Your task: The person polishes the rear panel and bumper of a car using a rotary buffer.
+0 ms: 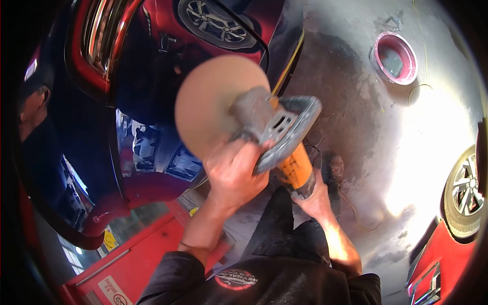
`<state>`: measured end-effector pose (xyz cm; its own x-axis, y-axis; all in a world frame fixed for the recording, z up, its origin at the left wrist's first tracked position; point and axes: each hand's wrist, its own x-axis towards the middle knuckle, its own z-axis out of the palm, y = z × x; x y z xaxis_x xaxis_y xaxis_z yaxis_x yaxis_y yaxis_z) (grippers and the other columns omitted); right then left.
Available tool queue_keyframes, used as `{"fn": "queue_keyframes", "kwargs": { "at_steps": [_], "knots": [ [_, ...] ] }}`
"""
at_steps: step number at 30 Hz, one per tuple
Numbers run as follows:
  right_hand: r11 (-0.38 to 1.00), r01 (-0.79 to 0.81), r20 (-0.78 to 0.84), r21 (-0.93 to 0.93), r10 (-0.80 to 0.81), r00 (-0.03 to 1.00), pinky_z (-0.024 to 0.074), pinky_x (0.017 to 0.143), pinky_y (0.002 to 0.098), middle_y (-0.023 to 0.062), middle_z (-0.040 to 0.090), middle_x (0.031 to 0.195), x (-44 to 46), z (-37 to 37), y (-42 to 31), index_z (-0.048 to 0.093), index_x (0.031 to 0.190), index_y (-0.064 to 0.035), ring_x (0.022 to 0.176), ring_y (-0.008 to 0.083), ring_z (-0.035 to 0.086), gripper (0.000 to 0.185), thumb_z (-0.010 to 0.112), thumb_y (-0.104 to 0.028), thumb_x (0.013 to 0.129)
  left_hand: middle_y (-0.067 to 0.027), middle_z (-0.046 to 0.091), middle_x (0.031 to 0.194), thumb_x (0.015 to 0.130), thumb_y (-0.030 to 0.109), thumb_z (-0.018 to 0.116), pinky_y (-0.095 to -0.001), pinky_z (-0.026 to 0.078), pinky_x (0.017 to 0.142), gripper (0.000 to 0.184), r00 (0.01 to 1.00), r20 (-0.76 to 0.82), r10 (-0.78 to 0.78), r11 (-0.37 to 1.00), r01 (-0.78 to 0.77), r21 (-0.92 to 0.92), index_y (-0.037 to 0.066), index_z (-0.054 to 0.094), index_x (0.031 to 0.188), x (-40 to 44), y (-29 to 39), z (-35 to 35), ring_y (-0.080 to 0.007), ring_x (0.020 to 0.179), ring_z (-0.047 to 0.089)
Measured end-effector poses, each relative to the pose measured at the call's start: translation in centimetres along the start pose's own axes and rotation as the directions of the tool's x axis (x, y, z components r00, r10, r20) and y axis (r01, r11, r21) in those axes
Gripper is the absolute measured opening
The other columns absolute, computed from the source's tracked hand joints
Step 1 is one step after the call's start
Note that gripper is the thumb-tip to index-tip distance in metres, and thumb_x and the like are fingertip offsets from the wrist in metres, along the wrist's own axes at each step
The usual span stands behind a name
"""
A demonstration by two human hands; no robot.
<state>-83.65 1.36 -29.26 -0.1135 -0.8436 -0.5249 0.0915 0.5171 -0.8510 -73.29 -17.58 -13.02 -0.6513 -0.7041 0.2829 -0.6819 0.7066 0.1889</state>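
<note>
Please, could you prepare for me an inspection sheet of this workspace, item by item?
Surface: dark glossy car body, full of reflections.
Job's things: polisher with round tan pad; pad's contact unclear.
Clutter: pink-rimmed bucket on stained floor.
Hands: left hand grips the polisher's grey handle; right hand grips its rear end.
Cables: a thin cord curves over the floor.
Surroundings: red cabinet with no-smoking label; red car at right.

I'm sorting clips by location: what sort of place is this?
Probably an auto body or detailing workshop: a power polisher held beside glossy car bodywork, and a car wheel shows at right.
</note>
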Motion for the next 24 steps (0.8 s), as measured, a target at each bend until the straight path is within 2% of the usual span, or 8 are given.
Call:
{"fn": "queue_keyframes", "kwargs": {
  "at_steps": [5,10,11,13,16,21,23,24],
  "knots": [
    [0.997,-0.042,0.051,0.07,0.038,0.998,0.057,0.096,0.0436,0.0256,0.073,0.118,-2.7,1.6,2.3,0.046,0.143,-0.0037,0.117,0.0378,0.071,0.082,0.091,-0.021,0.077,-0.0077,0.053,0.063,0.076,0.006,0.082,-0.0403,0.041,0.053,0.029,0.997,0.063,-0.036,0.999,0.035,0.012,0.009,0.054,0.068,-2.6,0.7,-0.4,-0.0279,0.054,0.055],
    [0.997,-0.042,-0.059,0.065,0.046,0.997,0.0532,0.101,0.0414,0.0235,0.071,0.12,0.9,0.0,0.0,0.046,0.136,-0.0005,0.12,0.0331,0.069,0.081,0.089,-0.006,0.068,-0.0082,0.055,0.064,0.076,0.007,0.082,-0.0414,0.043,0.053,0.027,0.999,0.024,0.031,0.999,-0.031,-0.022,0.008,0.055,0.072,1.2,-0.1,1.7,-0.0301,0.055,0.056],
    [0.998,0.059,-0.104,-0.011,-0.059,0.993,0.0576,0.094,0.0424,0.0273,0.073,0.114,2.0,-0.3,0.6,0.045,0.14,-0.0025,0.116,0.0384,0.07,0.078,0.089,-0.015,0.076,-0.0083,0.055,0.064,0.075,0.007,0.082,-0.0415,0.044,0.053,0.026,0.999,0.017,0.049,0.998,-0.048,-0.034,0.009,0.056,0.073,2.2,-0.5,2.3,-0.0306,0.055,0.056],
    [0.997,0.074,-0.149,0.005,-0.073,0.986,0.0579,0.093,0.0425,0.0277,0.073,0.113,3.3,-0.5,0.3,0.045,0.139,-0.0025,0.115,0.0381,0.071,0.077,0.088,-0.015,0.076,-0.0085,0.056,0.065,0.075,0.007,0.082,-0.0415,0.044,0.054,0.024,0.996,0.007,0.087,0.995,-0.086,-0.057,0.009,0.058,0.075,3.4,-0.9,3.3,-0.0314,0.057,0.057],
    [0.998,0.023,-0.135,0.057,-0.015,0.991,0.0582,0.092,0.0422,0.0278,0.073,0.113,2.3,1.2,2.0,0.045,0.139,-0.002,0.114,0.038,0.071,0.077,0.088,-0.016,0.076,-0.0086,0.056,0.065,0.074,0.007,0.081,-0.0419,0.045,0.055,0.022,0.989,0.113,0.091,0.996,-0.088,-0.03,0.01,0.059,0.075,2.3,-0.4,3.0,-0.031,0.057,0.058],
    [0.933,-0.216,0.093,0.288,0.197,0.976,0.0531,0.102,0.04,0.0208,0.072,0.121,-3.4,7.1,7.5,0.046,0.139,-0.0035,0.12,0.0314,0.07,0.078,0.088,-0.019,0.076,-0.0061,0.059,0.066,0.071,0.006,0.078,-0.0422,0.048,0.059,0.018,0.921,0.376,0.097,0.994,-0.109,0.01,0.011,0.061,0.076,-1.9,1.7,3.2,-0.0285,0.057,0.06],
    [0.894,-0.299,0.202,0.332,0.243,0.949,0.0522,0.104,0.0399,0.0214,0.07,0.125,-5.3,9.2,9.9,0.045,0.14,-0.0025,0.122,0.0315,0.068,0.082,0.088,-0.019,0.072,-0.009,0.06,0.067,0.07,0.004,0.077,-0.0421,0.048,0.057,0.017,0.873,0.485,0.046,0.997,-0.07,0.033,0.009,0.062,0.077,-3.1,2.2,4.4,-0.0318,0.06,0.062],
    [0.864,-0.341,0.247,0.369,0.262,0.933,0.0498,0.105,0.0386,0.0156,0.067,0.125,-5.6,9.6,10.0,0.045,0.138,-0.0025,0.121,0.0255,0.065,0.085,0.091,-0.013,0.068,-0.0085,0.061,0.067,0.07,0.005,0.077,-0.0415,0.049,0.057,0.017,0.853,0.521,0.028,0.996,-0.065,0.053,0.009,0.063,0.078,-3.4,2.4,4.9,-0.0315,0.061,0.062]
  ]
}}
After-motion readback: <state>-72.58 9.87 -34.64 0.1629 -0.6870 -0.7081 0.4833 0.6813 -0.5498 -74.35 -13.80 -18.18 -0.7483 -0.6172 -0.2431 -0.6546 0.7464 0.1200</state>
